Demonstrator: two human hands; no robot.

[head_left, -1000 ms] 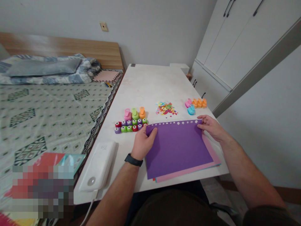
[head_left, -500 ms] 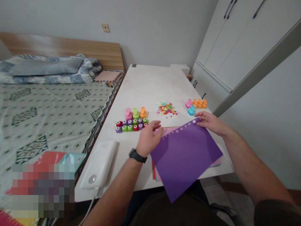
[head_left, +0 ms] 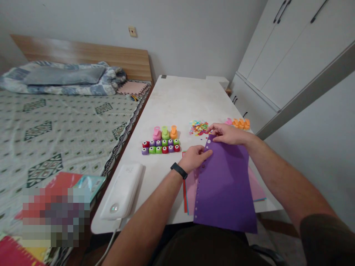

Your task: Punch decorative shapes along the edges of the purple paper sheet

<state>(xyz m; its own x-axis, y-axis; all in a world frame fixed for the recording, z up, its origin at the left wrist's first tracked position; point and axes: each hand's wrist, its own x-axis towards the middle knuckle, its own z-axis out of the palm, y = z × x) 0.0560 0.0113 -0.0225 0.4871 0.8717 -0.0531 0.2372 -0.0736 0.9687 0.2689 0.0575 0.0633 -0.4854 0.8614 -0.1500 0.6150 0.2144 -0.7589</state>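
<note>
A sheet of purple paper [head_left: 224, 184] hangs over the table's front edge, with a row of punched holes along its left side. My left hand [head_left: 194, 159], with a black band on its wrist, pinches that holed edge near the top, thumb on the face of the sheet. My right hand [head_left: 229, 133] grips the top edge of the same sheet, fingers closed. Under the sheet lies a stack of pink and other coloured paper [head_left: 191, 195], partly covered. Just beyond my hands is a pile of small colourful paper cut-outs [head_left: 198, 127].
Two rows of small craft punches [head_left: 161, 146] stand left of my hands, with larger punches [head_left: 165, 133] behind them. Orange punches [head_left: 241, 123] sit at the right edge. A white corded device [head_left: 122, 192] lies front left. A bed [head_left: 69, 122] flanks the table [head_left: 180, 96].
The purple sheet has turned so its holed edge now runs along the left. My right hand moved left and my left hand moved right, closing onto the edge. The view shifted slightly.
</note>
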